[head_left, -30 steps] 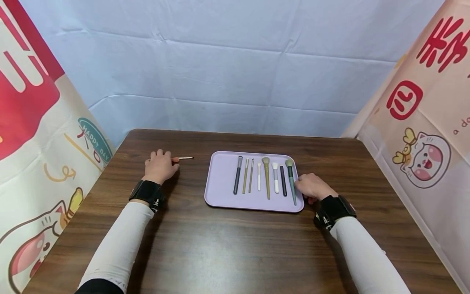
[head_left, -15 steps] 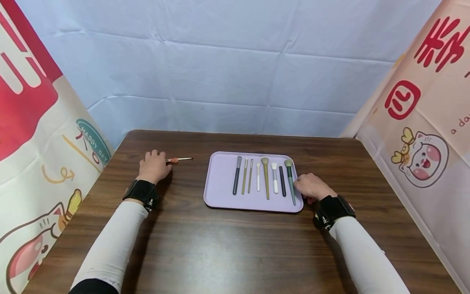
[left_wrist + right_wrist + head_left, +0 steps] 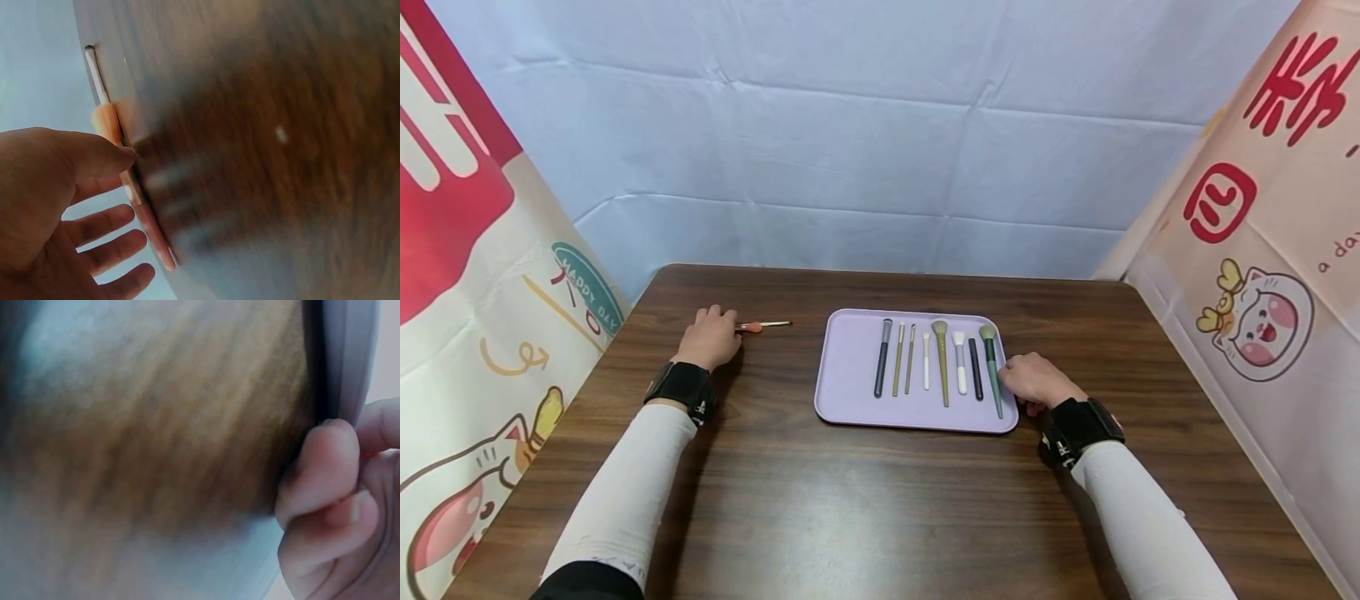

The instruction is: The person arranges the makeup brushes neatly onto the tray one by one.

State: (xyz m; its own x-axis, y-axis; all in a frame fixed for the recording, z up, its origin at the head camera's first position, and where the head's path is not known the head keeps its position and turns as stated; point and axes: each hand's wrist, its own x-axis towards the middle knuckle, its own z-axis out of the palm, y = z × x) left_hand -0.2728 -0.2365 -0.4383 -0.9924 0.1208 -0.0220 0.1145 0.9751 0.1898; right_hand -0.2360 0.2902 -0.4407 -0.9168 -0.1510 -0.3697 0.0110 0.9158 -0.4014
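Note:
At the table's far left, my left hand [image 3: 709, 340] pinches a makeup brush lying on the wood. Up close in the left wrist view, this brush has peach bristles [image 3: 107, 124] and a pink handle [image 3: 155, 236]; a thin stick with a small dark tip [image 3: 90, 53] runs past its bristle end. The left thumb [image 3: 106, 153] lies over the brush, the index finger partly hidden behind it, other fingers loosely extended. On the right, my right hand [image 3: 1037, 381] holds the right rim of a lilac tray [image 3: 850, 400], its fingers [image 3: 325, 469] curled against the edge.
Several makeup brushes lie side by side on the tray, among them a green one [image 3: 992, 375], a white one [image 3: 961, 367] and a dark one [image 3: 882, 362]. The brown wooden table [image 3: 850, 517] ends at a pale blue cloth [image 3: 850, 150]. Printed curtains [image 3: 1247, 275] flank it.
My left hand has slid a little left along the brush, leaving more of it visible. The right hand stays at the tray's rim, and the tray holds its place.

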